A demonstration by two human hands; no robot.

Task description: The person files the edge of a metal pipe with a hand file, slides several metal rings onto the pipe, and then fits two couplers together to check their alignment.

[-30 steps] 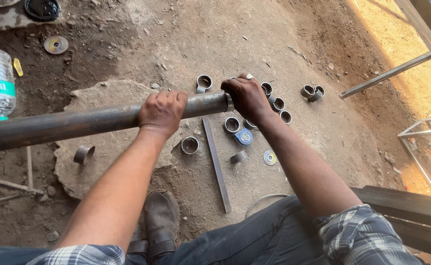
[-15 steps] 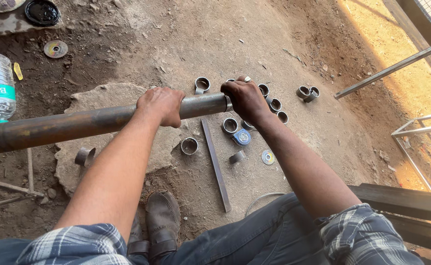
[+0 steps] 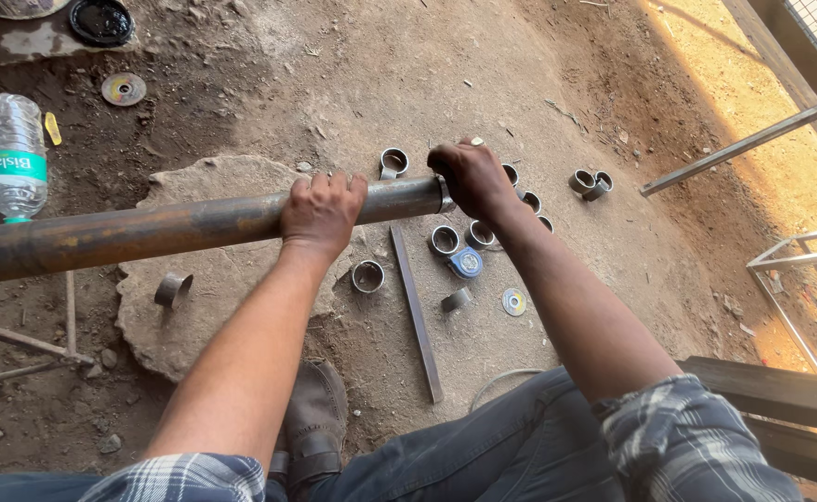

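Observation:
A long rusty steel pipe (image 3: 148, 228) runs from the left edge toward the middle, above a flat stone (image 3: 213, 288). My left hand (image 3: 320, 212) grips the pipe from above, near its right end. My right hand (image 3: 469, 177) is closed over the pipe's end, where a short metal ring (image 3: 445, 193) sits against the pipe mouth. Several short cut pipe rings (image 3: 444, 240) lie on the dirt below and to the right of that end.
A flat steel bar (image 3: 416, 311) lies on the ground by my boot (image 3: 313, 418). A blue tape measure (image 3: 467, 263), grinding discs (image 3: 514, 301), a plastic water bottle (image 3: 16, 153), thin rods (image 3: 18, 339) and a metal frame (image 3: 790, 256) surround the spot.
The view has shifted slightly; both hands stay on the pipe in the same places, with the right hand still over its end.

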